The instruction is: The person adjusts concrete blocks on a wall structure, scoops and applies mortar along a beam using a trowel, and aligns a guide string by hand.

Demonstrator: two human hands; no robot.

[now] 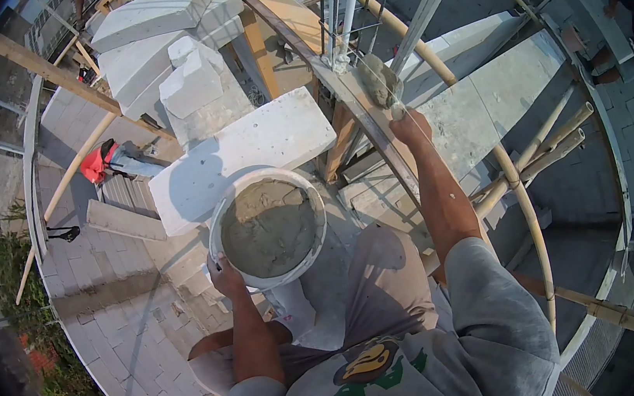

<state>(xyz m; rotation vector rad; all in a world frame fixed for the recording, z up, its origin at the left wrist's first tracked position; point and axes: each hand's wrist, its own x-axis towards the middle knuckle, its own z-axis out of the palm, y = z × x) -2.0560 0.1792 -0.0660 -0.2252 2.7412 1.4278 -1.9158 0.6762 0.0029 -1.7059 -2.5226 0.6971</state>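
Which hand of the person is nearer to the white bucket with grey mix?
Left. The left hand holds the rim of the white bucket; the right hand is away, forward and right, holding a trowel.

Bucket (322,214): white, round, rim smeared; upright, open, beside pale block (271,142); left hand (227,277) at rim. Mortar (268,235) inside: grey, thick, surface uneven. Trowel (379,81): blade mortar-coated; in right hand (411,128), near upright rods (340,19).

Left hand (226,277) gripping mortar bucket (215,245), right hand (410,126) holding loaded trowel (379,81), white blocks (242,159) alongside
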